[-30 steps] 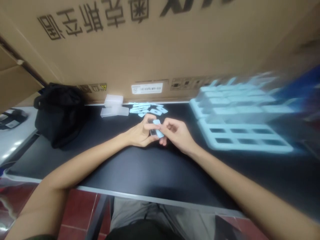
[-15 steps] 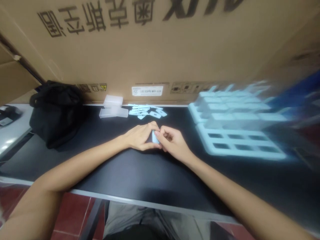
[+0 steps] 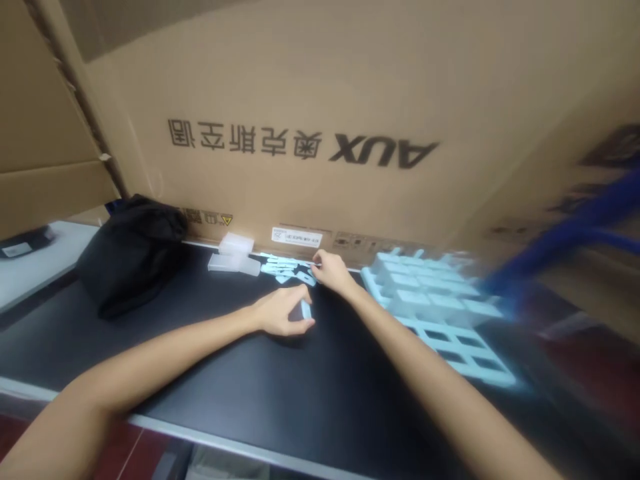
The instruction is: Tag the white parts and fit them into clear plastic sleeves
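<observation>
My left hand [image 3: 284, 311] is curled over the black table, thumb and fingers gripping a small light-blue rectangular piece [image 3: 305, 309]. Most of that piece is hidden in the palm; one end faces right. Farther back, my right hand [image 3: 330, 270] reaches to the right edge of a pile of flat light-blue pieces [image 3: 280, 267]. Its thumb and forefinger are pinched on one thin flat piece there, partly covered by the fingertips. Some pieces in the pile have a slot or hole.
Translucent plastic boxes [image 3: 225, 262] lie left of the pile. A black bag [image 3: 135, 260] sits at the left. On the right stands a light-blue rack [image 3: 453, 367] with rectangular openings and several blocks in it, blurred. A large cardboard box [image 3: 300, 193] walls off the back.
My right hand has left my left hand and moved back to the pile. My left hand still holds its light-blue piece. The view has tilted up, showing more of the cardboard box.
</observation>
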Action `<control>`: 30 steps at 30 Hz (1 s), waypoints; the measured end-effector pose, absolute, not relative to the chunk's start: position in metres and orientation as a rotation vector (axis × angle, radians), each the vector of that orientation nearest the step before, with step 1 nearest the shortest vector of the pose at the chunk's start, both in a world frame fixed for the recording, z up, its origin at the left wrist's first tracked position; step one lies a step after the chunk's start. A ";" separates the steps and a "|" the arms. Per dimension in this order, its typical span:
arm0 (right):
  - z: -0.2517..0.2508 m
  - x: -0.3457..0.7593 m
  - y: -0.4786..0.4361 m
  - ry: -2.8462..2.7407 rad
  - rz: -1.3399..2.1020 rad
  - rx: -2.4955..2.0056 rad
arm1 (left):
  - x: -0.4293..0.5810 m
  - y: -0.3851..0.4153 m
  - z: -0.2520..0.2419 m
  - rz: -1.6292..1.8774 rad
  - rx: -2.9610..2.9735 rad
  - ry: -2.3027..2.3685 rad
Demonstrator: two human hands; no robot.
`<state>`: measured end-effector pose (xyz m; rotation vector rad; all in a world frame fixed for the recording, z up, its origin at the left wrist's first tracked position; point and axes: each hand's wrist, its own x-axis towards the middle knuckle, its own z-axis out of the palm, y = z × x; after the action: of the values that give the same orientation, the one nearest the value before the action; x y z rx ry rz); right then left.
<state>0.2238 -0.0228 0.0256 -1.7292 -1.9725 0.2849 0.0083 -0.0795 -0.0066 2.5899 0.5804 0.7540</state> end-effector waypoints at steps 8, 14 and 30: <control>0.042 0.206 0.005 -2.183 0.291 -1.784 | 0.008 -0.075 -0.011 0.864 2.500 0.405; 0.074 0.224 -0.036 -2.127 0.257 -1.674 | 0.011 -0.074 -0.010 0.916 2.529 0.335; 0.042 0.221 -0.135 -2.079 0.091 -1.260 | 0.013 -0.069 -0.017 0.910 2.251 0.587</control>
<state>0.2205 -0.1348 0.0422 -1.2596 -2.0787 0.0911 0.0126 -0.0694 -0.0171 2.2514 0.5872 0.9098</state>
